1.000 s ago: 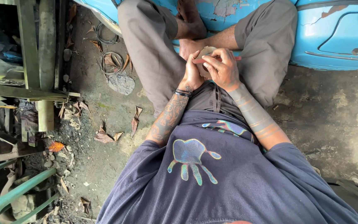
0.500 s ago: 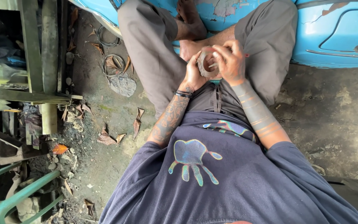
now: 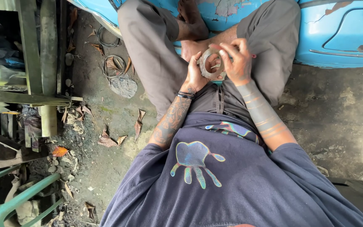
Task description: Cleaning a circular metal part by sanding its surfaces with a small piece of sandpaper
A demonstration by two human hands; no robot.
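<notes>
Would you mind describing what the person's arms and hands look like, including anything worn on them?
Both hands are bare, without gloves. The left forearm carries dense dark patterned tattoos, with a dark band at the wrist. The right forearm is marked with several stripe-like bands. Short dark navy sleeves cover the upper arms.

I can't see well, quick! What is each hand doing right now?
Left hand: closed on the ring, gripping its left side.
Right hand: fingers pinching the ring's right edge, so it is holding it too.
</notes>
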